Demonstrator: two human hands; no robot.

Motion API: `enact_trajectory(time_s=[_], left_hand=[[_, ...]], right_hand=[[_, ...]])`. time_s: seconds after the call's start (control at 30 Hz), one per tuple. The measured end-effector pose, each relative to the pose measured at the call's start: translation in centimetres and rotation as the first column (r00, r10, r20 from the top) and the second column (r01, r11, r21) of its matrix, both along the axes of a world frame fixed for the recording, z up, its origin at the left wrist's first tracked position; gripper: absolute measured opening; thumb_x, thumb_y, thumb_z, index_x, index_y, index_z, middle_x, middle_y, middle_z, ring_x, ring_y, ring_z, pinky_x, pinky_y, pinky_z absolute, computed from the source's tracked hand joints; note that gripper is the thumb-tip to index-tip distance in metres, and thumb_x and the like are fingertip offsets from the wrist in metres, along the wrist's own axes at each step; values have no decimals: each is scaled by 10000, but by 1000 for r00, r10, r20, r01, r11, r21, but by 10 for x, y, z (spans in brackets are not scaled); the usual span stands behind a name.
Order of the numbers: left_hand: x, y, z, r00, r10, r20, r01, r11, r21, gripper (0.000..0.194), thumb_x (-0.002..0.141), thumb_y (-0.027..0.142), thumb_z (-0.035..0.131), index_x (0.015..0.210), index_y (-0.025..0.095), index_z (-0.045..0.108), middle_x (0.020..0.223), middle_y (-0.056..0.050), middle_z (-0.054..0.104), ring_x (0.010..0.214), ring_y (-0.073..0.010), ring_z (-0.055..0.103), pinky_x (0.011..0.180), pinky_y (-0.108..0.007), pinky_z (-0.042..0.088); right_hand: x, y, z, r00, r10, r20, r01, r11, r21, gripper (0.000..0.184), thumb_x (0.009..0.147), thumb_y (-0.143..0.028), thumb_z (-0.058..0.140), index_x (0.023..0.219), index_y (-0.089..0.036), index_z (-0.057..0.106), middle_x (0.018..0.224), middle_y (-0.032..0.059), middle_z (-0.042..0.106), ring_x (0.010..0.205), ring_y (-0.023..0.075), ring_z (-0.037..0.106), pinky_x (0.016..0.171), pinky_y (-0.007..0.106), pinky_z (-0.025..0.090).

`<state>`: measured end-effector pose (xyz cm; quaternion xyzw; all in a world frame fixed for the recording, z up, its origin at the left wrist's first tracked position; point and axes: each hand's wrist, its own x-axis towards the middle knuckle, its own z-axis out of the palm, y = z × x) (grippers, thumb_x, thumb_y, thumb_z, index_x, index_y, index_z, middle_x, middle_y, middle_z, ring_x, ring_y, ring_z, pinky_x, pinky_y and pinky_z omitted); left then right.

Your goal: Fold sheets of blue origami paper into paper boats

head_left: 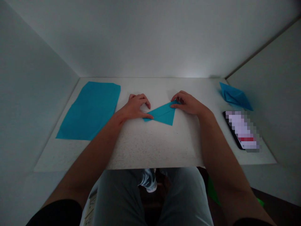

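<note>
A narrow folded piece of blue paper (164, 115) lies on the white table, with a crease line running along it. My left hand (136, 106) rests at its pointed left end. The left thumb presses on the paper from above, while the other fingers curl apart from it over the table. At the paper's upper right corner, my right hand (187, 103) pinches the edge between thumb and fingers. Part of that corner is hidden under the right fingers.
A large blue paper sheet (94, 110) lies on the left of the table (150, 150). A folded blue paper shape (236, 97) stands at the back right, above a phone (243, 130) with a blurred screen. White walls enclose the table's back and sides.
</note>
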<state>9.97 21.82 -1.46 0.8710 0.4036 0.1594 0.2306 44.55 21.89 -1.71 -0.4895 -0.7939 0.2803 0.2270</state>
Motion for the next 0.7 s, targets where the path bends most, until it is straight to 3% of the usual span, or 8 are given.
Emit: enact_trajectory(time_s=[0.1, 0.2, 0.43, 0.63, 0.7], left_hand=[[1, -3, 2, 1000, -24, 1, 24, 1000, -3, 426, 719, 570, 991, 943, 271, 786, 1206, -50, 717, 1195, -300, 649, 1160, -496, 315], [1, -4, 2, 999, -43, 8, 43, 999, 12, 501, 679, 597, 1011, 971, 264, 774, 1208, -53, 721, 1215, -314, 646, 1158, -499, 314], [1, 0, -1, 1000, -1, 2, 1, 1000, -5, 568, 694, 642, 982, 1004, 249, 715, 1192, -65, 740, 1151, -306, 654, 1126, -488, 354], [-1, -1, -2, 991, 48, 128, -38, 996, -82, 751, 696, 566, 986, 1294, 275, 638, 1158, -48, 776, 977, -241, 693, 1109, -496, 422], [-2, 0, -2, 985, 27, 173, -9, 994, -107, 712, 759, 512, 944, 1354, 283, 627, 1137, -44, 790, 960, -219, 705, 1083, -469, 460]], right_hand=[[1, -1, 2, 1000, 5, -3, -5, 1000, -10, 389, 799, -581, 877, 1001, -264, 779, 1120, 104, 649, 913, 282, 620, 840, 446, 554], [1, -2, 2, 1000, 6, -9, -6, 1000, -11, 370, 798, -544, 875, 960, -240, 741, 1164, 113, 628, 930, 278, 614, 835, 437, 552], [-2, -1, 3, 998, 12, -62, -10, 1000, 25, 302, 903, -554, 774, 923, -265, 686, 1073, 92, 682, 958, 289, 621, 855, 436, 527], [-3, -4, 7, 982, -126, -143, 135, 989, 56, 299, 951, -557, 723, 992, -276, 629, 1013, 60, 729, 955, 283, 638, 856, 416, 503], [-3, -4, 6, 979, -150, -139, 161, 984, 70, 303, 937, -549, 731, 995, -272, 624, 972, 50, 716, 916, 275, 634, 846, 416, 501]])
